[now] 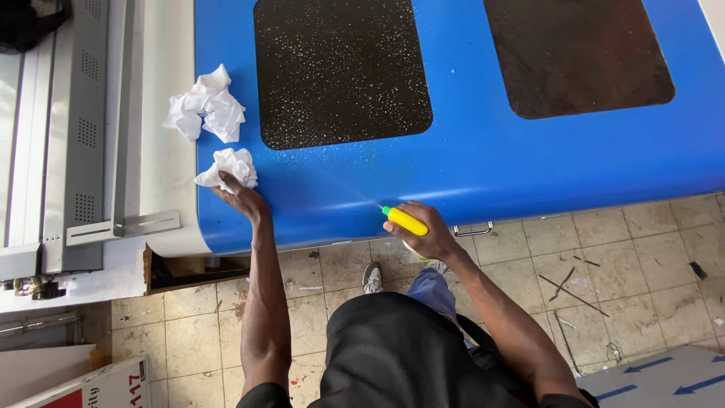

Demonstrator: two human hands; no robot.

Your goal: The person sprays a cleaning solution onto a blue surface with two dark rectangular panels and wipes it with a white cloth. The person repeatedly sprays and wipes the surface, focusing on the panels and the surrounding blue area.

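Fingers of the right hand are wrapped around a yellow spray bottle, nozzle aimed at the blue machine lid; left hand fingers are pressed onto a white crumpled tissue, held ready for wiping.

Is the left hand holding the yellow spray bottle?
No. The right hand grips the yellow spray bottle, while the left hand presses a crumpled white tissue.

A workshop, by the look of it: a large blue machine housing with two dark window panels, a grey metal frame with vent holes beside it, and a worn, stained tile floor littered with scraps and black strips.
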